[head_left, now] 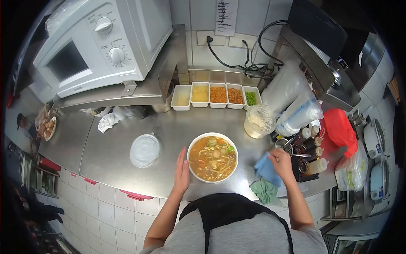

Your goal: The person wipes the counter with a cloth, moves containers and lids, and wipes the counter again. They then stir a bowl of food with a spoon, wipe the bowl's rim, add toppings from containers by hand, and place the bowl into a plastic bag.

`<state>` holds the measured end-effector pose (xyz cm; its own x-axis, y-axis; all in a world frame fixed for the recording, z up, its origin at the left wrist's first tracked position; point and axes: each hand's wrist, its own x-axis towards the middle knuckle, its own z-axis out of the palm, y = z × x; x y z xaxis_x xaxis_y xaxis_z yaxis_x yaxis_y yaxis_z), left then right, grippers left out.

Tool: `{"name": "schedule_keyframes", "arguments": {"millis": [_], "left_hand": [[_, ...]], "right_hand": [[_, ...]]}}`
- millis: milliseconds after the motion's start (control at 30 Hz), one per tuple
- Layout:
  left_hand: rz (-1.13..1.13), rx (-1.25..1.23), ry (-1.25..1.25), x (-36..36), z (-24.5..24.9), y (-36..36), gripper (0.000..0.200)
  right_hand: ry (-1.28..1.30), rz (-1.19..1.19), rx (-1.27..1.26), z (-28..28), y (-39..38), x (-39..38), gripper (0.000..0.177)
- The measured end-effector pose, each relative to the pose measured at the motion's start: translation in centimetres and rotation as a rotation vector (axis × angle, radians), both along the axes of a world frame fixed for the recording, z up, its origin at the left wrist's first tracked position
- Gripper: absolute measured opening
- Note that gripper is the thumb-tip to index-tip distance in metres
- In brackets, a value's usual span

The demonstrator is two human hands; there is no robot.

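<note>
**Bowl of noodle soup** (pixel 212 157) near the front edge of the steel counter (pixel 169 131), filled close to its rim.

**Risk, as judged.**
- The broth stood high, so a push or tilt from the hand at the bowl's left could have slopped it over the rim.
- The bowl sat close to the counter's front edge. A hard pull toward the person could have carried it off.
- The cloth to the right of the bowl, if swung across, might have dipped a corner into the soup.

**Left hand** (pixel 182 171): flat and unclenched, with fingers straight and together. The palm was laid against the bowl's left wall, and the hand grasped nothing.

**Right hand** (pixel 281 163): to the right of the bowl and apart from it, fingers closed about a bunched blue cloth (pixel 265 169).

**Surroundings.**
- A green cloth (pixel 264 190) lay right of the bowl, nearer the person.
- A lidded plastic tub (pixel 145 150) stood left of the bowl.
- A row of topping trays (pixel 218 95) stood behind the bowl.
- Squeeze bottles (pixel 315 154) stood farther to the bowl's right.
</note>
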<state>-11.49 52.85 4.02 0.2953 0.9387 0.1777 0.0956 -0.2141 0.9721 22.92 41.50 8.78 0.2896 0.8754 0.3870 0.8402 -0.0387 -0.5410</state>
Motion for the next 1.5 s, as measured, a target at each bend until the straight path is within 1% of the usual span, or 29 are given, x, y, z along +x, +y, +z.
{"name": "schedule_keyframes", "arguments": {"millis": [67,133,200,233,267,333,433,533,633,733,767,867,933,1033,1133,1233,1333,1433,1500], "left_hand": [[-0.027,-0.031,-0.039,0.7,0.7,0.6,0.048],[-0.04,-0.091,-0.125,1.2,0.7,1.3,0.052],[-0.035,-0.189,-0.304,1.1,-1.0,2.1,0.046],[-0.032,-0.232,-0.394,1.1,-1.9,2.9,0.044],[0.003,-0.231,-0.338,1.0,-2.8,3.5,0.04],[0.076,-0.237,-0.224,0.3,-4.2,4.1,0.032],[0.135,-0.082,0.201,-1.0,-1.5,4.3,0.022],[0.12,-0.155,0.316,-1.3,0.9,4.7,0.017],[0.081,-0.167,0.398,-1.4,1.3,5.5,0.018],[0.036,-0.193,0.427,-1.4,2.4,5.6,0.02],[0.021,-0.204,0.434,-1.4,2.8,5.5,0.021],[-0.084,-0.447,0.426,-1.6,3.4,5.8,0.026],[-0.119,-0.444,0.446,-1.4,3.4,5.9,0.026],[-0.132,-0.444,0.423,-1.3,3.5,5.7,0.025],[-0.122,-0.434,0.359,-1.5,3.1,5.3,0.025],[-0.122,-0.428,0.324,-1.5,2.3,5.4,0.025],[-0.128,-0.451,0.316,-1.6,2.3,5.5,0.025],[-0.127,-0.484,0.308,-1.6,2.3,5.4,0.025],[-0.125,-0.502,0.3,-1.6,2.2,5.4,0.025]], "right_hand": [[0.018,0.008,-0.149,-0.1,4.2,-1.1,0.017],[0.079,0.074,-0.115,-2.8,9.5,-1.9,0.018],[0.253,0.178,-0.241,-4.4,14.6,-3.6,0.022],[0.295,0.244,-0.356,-3.8,16.7,-5.1,0.023],[0.335,0.31,-0.473,-3.2,18.6,-6.6,0.024],[0.338,0.459,-0.583,-3.2,22.2,-8.5,0.026],[0.151,0.698,-0.714,-0.1,24.5,-12.0,0.026],[-0.011,0.967,-0.756,0.0,25.9,-14.8,0.025],[-0.072,1.137,-0.775,-0.1,26.9,-16.2,0.025],[0.03,1.191,-0.846,0.4,26.7,-16.7,0.023],[-0.018,1.241,-0.767,0.2,26.7,-16.9,0.02],[-0.155,1.36,-0.525,0.4,26.6,-17.1,0.01],[-0.233,1.409,-0.376,0.6,26.3,-16.9,0.005],[-0.283,1.399,-0.284,1.3,25.6,-15.8,0.008],[-0.275,1.355,-0.245,1.3,24.8,-14.1,0.009],[-0.314,1.211,-0.223,1.6,23.5,-12.3,0.008],[-0.261,1.049,-0.175,0.7,22.2,-10.5,0.013],[-0.208,0.863,-0.047,-0.3,20.3,-9.3,0.011],[-0.211,0.723,-0.038,-0.9,18.8,-8.5,0.009]]}}
